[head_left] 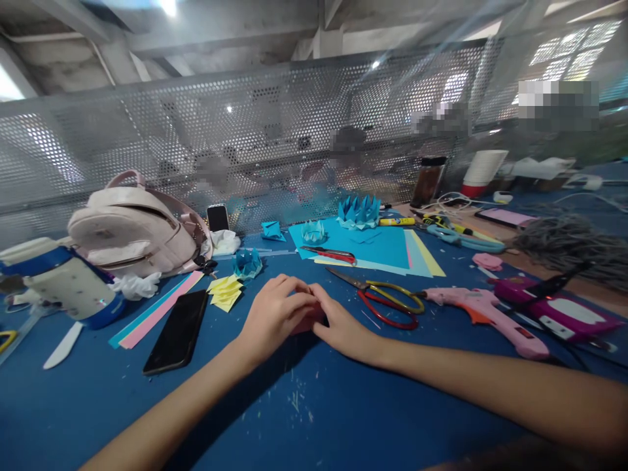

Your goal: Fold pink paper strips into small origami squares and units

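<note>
A blue work table [304, 418] runs in front of a perforated metal screen [206, 124], strewn with paper-craft gear. At the far left lies a white and blue bottle [63, 281] on its side, closed, its contents hidden; behind it sits a pale pink backpack [132, 229], zipped as far as can be seen, so nothing inside shows. Next come pink and blue paper strips [157, 307], a black phone [177, 330] face up and a small stack of folded yellow paper [226, 292]. At the middle, the left hand [275, 314] and right hand [343, 330] meet over a small pink paper piece [308, 320] pressed flat on the table — the fingers of both are drawn together and bear down on it, mostly covering it. This looks like a fold being creased; the next move would likely call for firm, even pressure along the edge without letting the sheet slip. Beyond the hands lie blue paper sheets [373, 245] with folded blue crowns [360, 211], red scissors [392, 302] just right of the hands, then a pink glue gun [485, 311]. Further back stand a dark jar [428, 180] — contents unclear — and a stack of white paper cups [483, 171].
</note>
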`<action>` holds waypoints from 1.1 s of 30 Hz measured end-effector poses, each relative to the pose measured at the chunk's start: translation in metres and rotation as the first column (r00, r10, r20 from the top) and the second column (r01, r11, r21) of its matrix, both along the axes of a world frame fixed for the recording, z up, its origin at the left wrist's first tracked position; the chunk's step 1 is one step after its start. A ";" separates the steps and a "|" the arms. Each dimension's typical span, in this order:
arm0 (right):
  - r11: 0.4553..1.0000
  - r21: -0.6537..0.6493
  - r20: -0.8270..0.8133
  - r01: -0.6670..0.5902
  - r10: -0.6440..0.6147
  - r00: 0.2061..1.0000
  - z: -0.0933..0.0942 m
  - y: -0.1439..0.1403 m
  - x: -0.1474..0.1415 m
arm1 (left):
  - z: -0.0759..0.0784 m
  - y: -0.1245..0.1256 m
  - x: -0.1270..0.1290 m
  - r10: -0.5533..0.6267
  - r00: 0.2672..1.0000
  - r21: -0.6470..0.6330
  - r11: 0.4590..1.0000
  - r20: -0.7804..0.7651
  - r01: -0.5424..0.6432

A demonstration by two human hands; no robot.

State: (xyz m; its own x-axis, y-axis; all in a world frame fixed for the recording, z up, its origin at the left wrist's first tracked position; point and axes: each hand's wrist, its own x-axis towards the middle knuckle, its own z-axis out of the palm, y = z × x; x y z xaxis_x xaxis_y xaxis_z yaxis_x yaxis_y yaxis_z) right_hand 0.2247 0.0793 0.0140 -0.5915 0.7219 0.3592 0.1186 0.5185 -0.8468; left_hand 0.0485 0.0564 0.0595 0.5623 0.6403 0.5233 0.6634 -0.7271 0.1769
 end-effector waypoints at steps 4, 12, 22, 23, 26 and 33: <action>1.000 -0.016 -0.036 0.001 -0.002 0.999 0.001 0.002 0.001 | -0.018 0.000 0.000 -0.050 0.986 -0.157 0.985 0.162 0.076; 0.995 -0.001 0.027 0.102 -0.102 0.994 -0.004 0.005 -0.001 | -0.018 0.005 -0.011 -0.201 0.973 -0.074 0.978 -0.110 0.194; 0.995 -0.093 -0.149 0.028 -0.042 0.988 0.002 0.005 0.001 | -0.037 -0.001 -0.001 0.130 0.786 -0.527 0.805 0.604 0.272; 0.996 -0.092 -0.157 0.023 -0.038 0.987 0.003 0.005 0.001 | -0.040 -0.001 0.000 0.140 0.775 -0.540 0.791 0.617 0.288; 0.997 -0.075 -0.139 0.034 -0.044 0.989 0.005 0.003 0.001 | -0.045 -0.001 0.002 0.152 0.760 -0.557 0.771 0.631 0.309; 0.995 -0.081 -0.086 -0.049 0.042 0.995 0.010 0.001 -0.002 | -0.045 -0.010 0.010 0.106 0.795 -0.541 0.785 0.598 0.303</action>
